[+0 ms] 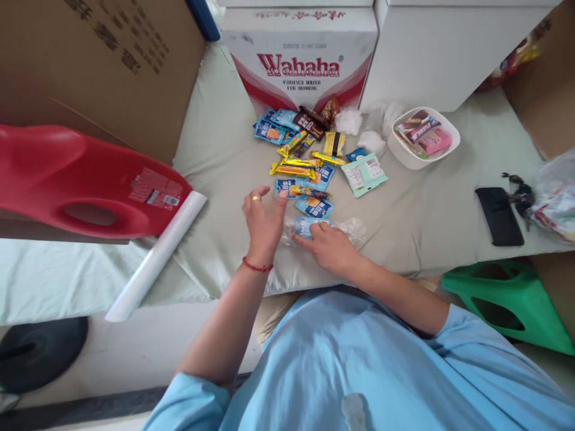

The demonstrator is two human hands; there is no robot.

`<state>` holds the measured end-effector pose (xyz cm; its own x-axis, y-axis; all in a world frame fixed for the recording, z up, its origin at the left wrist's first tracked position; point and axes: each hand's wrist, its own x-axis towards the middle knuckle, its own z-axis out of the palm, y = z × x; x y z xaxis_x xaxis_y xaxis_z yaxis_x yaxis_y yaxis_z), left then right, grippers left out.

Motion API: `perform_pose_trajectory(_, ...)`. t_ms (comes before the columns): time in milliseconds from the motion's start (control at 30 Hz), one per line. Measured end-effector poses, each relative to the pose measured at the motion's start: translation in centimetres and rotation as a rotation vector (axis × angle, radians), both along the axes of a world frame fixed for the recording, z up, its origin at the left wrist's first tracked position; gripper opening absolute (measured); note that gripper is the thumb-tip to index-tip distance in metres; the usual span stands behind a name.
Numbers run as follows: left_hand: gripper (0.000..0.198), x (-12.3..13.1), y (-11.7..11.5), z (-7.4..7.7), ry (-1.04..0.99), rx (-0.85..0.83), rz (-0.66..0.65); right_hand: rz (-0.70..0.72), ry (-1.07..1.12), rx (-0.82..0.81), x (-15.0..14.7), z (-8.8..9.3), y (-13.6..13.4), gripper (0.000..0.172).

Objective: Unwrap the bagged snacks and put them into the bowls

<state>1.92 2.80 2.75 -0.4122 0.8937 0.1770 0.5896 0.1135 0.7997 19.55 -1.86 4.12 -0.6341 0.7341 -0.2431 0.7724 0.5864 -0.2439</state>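
A clear plastic bag (354, 230) lies near the table's front edge, with a blue snack packet (308, 226) in or under it. My right hand (330, 248) rests on this bag and packet, its fingers bent and partly spread. Raised just to the left is my left hand (265, 224), fingers curled but thumb apart, with nothing visible in it. Beyond both hands are blue packets (314, 206), yellow-wrapped bars (291, 171), a brown cocoa packet (311, 124) and a pale green packet (365, 175).
A white tub (411, 157) of snacks and crumpled clear bags (372, 142) stand behind right, before a Wahaha box (300, 57). A red container (85, 179) and plastic roll (157, 257) are left. A black phone (499, 215) lies right, above a green stool (507, 299).
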Motion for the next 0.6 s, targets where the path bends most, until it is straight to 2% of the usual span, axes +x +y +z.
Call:
perform_pose_trajectory(67,0.056,0.5,0.9,0.7,0.184,-0.073,-0.195,0.007,-0.006,-0.003,-0.1,0.2,0.0,0.054)
perform_pose_trajectory(133,0.069,0.5,1.4,0.9,0.303,-0.213,-0.39,0.019,-0.013,0.002,-0.1,0.2,0.1,0.053)
perform_pose_trajectory(233,0.076,-1.3,1.0,0.1,0.362,-0.398,-0.551,0.024,-0.004,0.021,0.1,-0.1,0.1,0.055)
perform_pose_trajectory(300,0.071,-3.2,0.2,-0.5,0.377,-0.452,-0.547,0.022,0.015,0.024,0.4,-0.5,0.1,0.057)
perform_pose_trajectory(433,0.03,-5.9,-2.3,-0.9,0.283,-0.516,-0.502,-0.006,0.093,0.027,1.0,-1.6,0.1,0.062)
perform_pose_trajectory(500,0.021,-5.8,-3.8,-0.4,0.202,-0.425,-0.393,-0.021,0.133,0.045,1.3,-2.3,0.1,0.056)
perform_pose_trajectory(600,0.017,-3.9,-5.8,0.6,0.012,-0.235,-0.233,-0.002,0.171,0.063,1.8,-3.0,0.1,0.048)
